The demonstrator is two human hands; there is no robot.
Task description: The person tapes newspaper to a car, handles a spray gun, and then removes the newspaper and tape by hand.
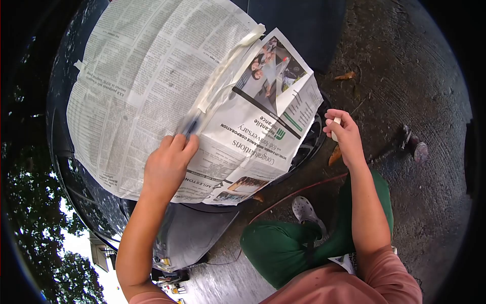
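Note:
Sheets of newspaper (126, 91) cover a dark, glossy curved panel that looks like part of a car. A crumpled strip of cream masking tape (223, 71) runs along the seam between two sheets. Below the tape's lower end, a dark gap (191, 124) shows between the papers. My left hand (167, 164) rests on the newspaper there, its fingertips at the seam and its fingers stretched out. Off the paper's right edge, my right hand (345, 134) pinches a small cream piece of masking tape (335, 127) between thumb and fingers.
Wet concrete ground (400, 66) lies to the right, with fallen brown leaves (345, 76) on it. A thin red hose or cable (298, 191) crosses the ground near a grey clog (305, 210). My bent leg in green trousers (276, 248) is close to the panel.

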